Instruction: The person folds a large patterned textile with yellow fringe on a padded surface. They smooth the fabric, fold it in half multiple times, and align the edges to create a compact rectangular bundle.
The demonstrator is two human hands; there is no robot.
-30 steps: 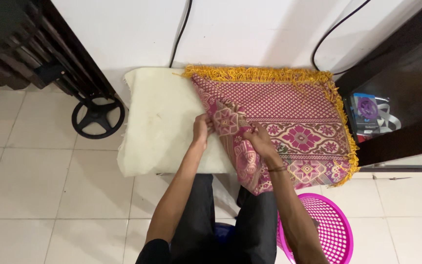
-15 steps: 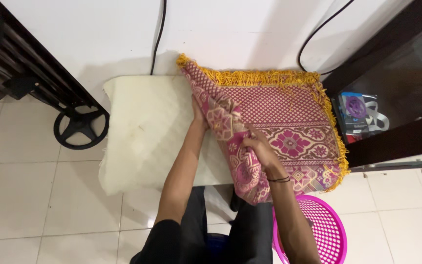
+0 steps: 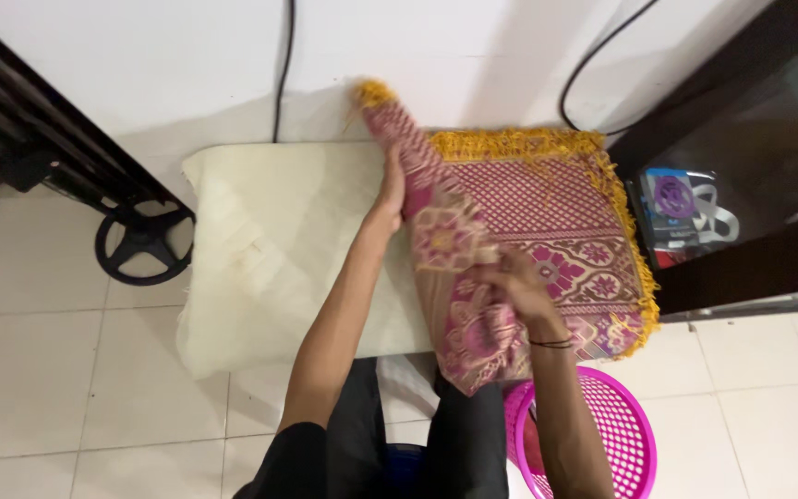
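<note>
Both hands gripping the folded pink patterned cloth (image 3: 547, 212): left hand (image 3: 390, 189) at far edge, right hand (image 3: 519, 282) nearer, fingers closed on it, cream cushion (image 3: 270, 240) underneath.

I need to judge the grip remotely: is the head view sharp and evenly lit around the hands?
Head view: even indoor light, no glare; soft shadows on the wall behind the patterned cloth; left hand fairly sharp, right hand slightly motion-blurred; edges bend a little.

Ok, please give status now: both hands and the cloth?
Left hand and right hand grip the patterned cloth, edge lifted off the cream cushion. Pink basket near the legs, not obstructing.
</note>
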